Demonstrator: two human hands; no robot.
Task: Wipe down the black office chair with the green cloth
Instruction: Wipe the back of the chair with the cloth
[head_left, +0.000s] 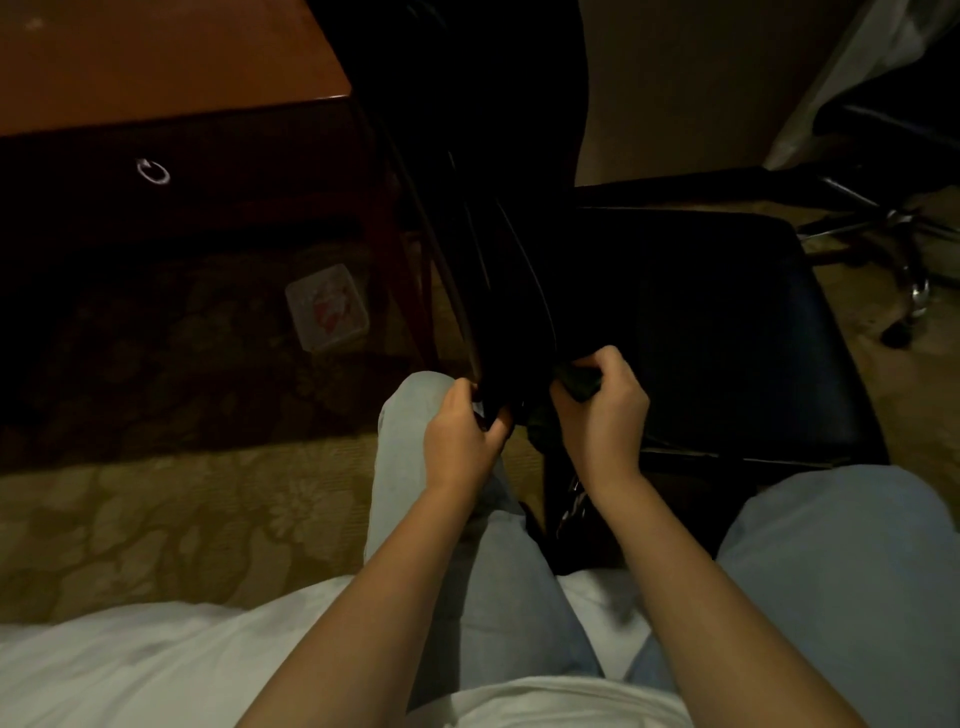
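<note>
Head view: the left hand (460, 431) has its fingers clamped on the lower edge of the black office chair (701, 322) back. Just right of them, the right hand (605, 410) has its fingers curled tight around the bunched green cloth (579, 382), at the seat crease. Wadded so small, the cloth may slip free or skip patches in this dim light.

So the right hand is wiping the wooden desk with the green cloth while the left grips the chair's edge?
Not the desk. The head view shows the right hand holding the green cloth against the black chair; the left hand does grip its edge.
</note>
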